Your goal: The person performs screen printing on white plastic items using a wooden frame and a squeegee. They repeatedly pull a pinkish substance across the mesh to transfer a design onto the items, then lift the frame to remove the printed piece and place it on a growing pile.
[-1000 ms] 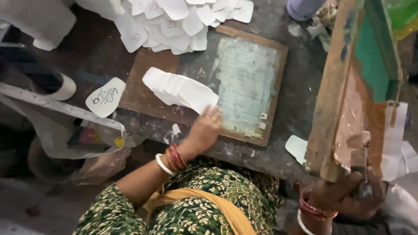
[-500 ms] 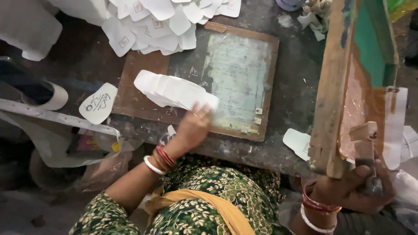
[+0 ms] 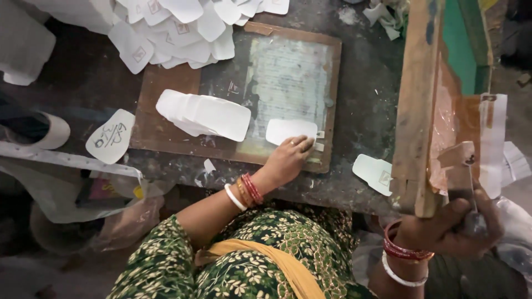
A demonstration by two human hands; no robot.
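My left hand (image 3: pixel 287 160) presses flat fingers on a white shaped paper piece (image 3: pixel 289 130) at twelve o'clock, while my right hand (image 3: pixel 451 227) grips the raised wooden-framed printing screen (image 3: pixel 421 99).

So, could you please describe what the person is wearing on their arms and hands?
The left hand has a ring on one finger, and its wrist carries a white bangle with thin red and gold ones. The right hand has red bangles and a white one at the wrist. Both forearms are uncovered; the garment is green with a pale floral print.
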